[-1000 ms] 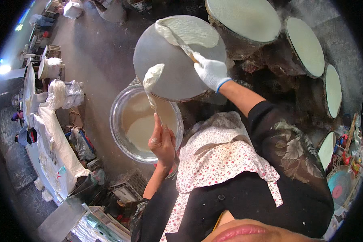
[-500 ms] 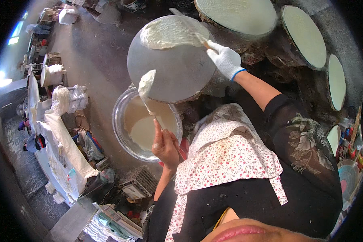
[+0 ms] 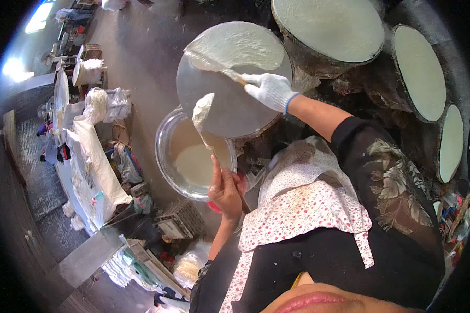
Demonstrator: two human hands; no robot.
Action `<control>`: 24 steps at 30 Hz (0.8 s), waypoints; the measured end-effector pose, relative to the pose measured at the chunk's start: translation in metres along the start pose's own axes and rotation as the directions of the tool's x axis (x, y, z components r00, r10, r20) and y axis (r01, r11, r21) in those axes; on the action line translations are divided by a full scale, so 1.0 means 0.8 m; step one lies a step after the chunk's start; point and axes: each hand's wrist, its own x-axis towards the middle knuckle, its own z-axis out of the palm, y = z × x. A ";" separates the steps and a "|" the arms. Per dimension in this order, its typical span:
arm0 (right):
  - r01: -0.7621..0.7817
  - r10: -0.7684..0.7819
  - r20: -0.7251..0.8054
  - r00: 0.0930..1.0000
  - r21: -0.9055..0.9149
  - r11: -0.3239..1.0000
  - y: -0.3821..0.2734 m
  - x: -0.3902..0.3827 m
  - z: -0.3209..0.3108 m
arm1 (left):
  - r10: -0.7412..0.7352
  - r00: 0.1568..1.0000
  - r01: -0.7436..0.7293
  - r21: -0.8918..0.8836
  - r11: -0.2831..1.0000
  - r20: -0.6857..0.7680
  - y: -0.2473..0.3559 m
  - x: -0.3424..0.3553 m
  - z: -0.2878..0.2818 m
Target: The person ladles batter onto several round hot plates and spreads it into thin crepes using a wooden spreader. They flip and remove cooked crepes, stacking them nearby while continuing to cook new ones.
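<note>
In a white knit glove, my right hand (image 3: 269, 91) is closed round the wooden handle of a long, flat spreading spatula (image 3: 211, 61). Its blade reaches left over a round grey griddle (image 3: 219, 117), along the near edge of a pale batter layer (image 3: 245, 46) covering the far part. My bare left hand (image 3: 226, 192) grips a slim-handled scoop (image 3: 202, 110), whose batter-coated head is raised beside the griddle's near left edge. Below it stands a wide basin (image 3: 161, 156) of runny batter (image 3: 193, 163). Whether the spatula blade touches the griddle is hard to tell.
More round griddles coated with pale batter, including a large one (image 3: 329, 28) and a tilted-looking one (image 3: 419, 73), curve away to the right. On the left is a long table (image 3: 81, 182) with pale cloth. A crate (image 3: 180, 220) sits on the floor near my left arm.
My right hand has drawn the spatula left and nearer across the griddle. The batter layer now spreads wider to the right. My left hand still holds the scoop up; the whole view has shifted.
</note>
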 end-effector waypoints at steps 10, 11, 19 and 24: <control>-0.078 0.073 0.107 0.992 0.041 0.996 0.012 0.019 -0.025 | -0.001 1.000 0.002 0.017 1.000 -0.021 0.002 -0.015 0.035; -0.003 -0.011 0.179 0.984 0.075 0.997 0.009 0.017 -0.021 | 0.015 1.000 -0.014 0.006 1.000 -0.023 0.002 -0.015 0.037; -0.067 0.065 0.034 0.997 0.060 0.996 0.029 0.028 -0.036 | -0.057 0.994 0.053 -0.044 0.998 -0.096 0.000 -0.030 0.049; -0.058 0.024 0.406 0.914 0.072 0.996 0.012 0.030 -0.041 | -0.050 0.989 0.047 -0.026 0.999 -0.140 -0.006 -0.032 0.055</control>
